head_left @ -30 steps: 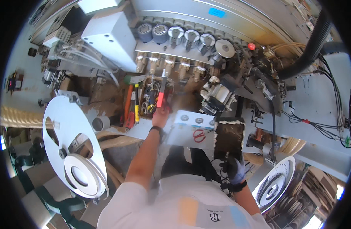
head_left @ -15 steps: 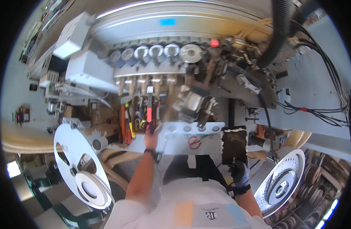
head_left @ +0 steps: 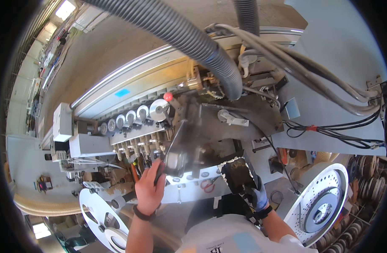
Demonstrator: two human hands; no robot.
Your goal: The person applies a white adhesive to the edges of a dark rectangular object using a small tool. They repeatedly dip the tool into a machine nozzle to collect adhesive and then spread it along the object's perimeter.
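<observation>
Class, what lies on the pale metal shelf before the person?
The pale metal shelf carries red-handled scissors and what looks like a silver wrench. The dark tray at the right hand covers its right end; anything there cannot be seen.

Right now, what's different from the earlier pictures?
The left hand, earlier down at a red-handled tool, appears raised; a long dark tool in its grip slants up and right past the blurred metal block. Blur hides whether it is the same tool. The view has swung right. Unchanged: the gloved right hand holds the dark tray; the red scissors lie to its left.
</observation>
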